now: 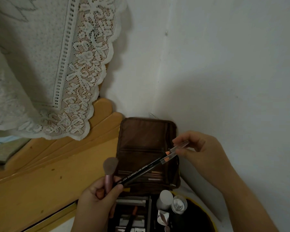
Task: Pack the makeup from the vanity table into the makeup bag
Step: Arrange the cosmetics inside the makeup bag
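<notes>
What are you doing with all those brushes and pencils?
A person is packing makeup. The left hand grips a pink brush and the ends of two black pencils. The right hand pinches a clear cap at their tips. The brown makeup bag stands open behind them.

The picture is dim and a little grainy, with a cool grey-green tone. Soft light falls on the plain white wall (224,64), which is the brightest part, and there is no strong glare. A wide soft shadow lies on the wall above the right hand (199,148). The lower middle, around the dark open makeup bag (147,144), is very dark and details are lost there. The white lace curtain (57,72) bends at the left edge from the wide lens
</notes>
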{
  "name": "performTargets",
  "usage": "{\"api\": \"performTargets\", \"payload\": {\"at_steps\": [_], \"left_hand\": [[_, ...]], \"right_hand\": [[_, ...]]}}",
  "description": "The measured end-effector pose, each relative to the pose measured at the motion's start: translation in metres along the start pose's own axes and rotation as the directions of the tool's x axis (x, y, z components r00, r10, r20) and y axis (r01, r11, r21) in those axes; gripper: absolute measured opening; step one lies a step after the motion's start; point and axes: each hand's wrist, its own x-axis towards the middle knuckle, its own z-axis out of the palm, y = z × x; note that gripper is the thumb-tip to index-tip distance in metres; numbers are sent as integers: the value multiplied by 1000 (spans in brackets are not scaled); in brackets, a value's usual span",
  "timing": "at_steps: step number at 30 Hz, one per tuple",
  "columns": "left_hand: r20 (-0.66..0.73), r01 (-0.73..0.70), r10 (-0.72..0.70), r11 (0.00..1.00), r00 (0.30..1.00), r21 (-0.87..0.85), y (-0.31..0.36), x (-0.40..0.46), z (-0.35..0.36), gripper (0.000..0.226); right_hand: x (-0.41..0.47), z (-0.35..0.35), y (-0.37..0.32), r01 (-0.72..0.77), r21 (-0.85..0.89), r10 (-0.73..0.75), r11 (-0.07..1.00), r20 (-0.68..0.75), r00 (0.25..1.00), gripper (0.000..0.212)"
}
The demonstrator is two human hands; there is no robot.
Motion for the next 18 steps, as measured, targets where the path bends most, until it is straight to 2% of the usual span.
{"api": "performTargets", "payload": {"at_steps": [5,9,15,18], "left_hand": [[-6,-6,7,999,1000,32,3,1,1,22],[-1,-2,2,999,1000,53,10,0,2,13],[3,-55,55,984,998,168,19,1,3,13],[6,-30,29,987,1000,155,21,6,7,16]], "right_hand": [[-1,5,-1,-22,-2,22,1000,47,999,35],[-5,14,0,-65,24,63,998,76,995,35],[-11,19,3,-109,79,107,991,32,994,34],[-10,20,5,-134,123,132,983,21,991,32]]}}
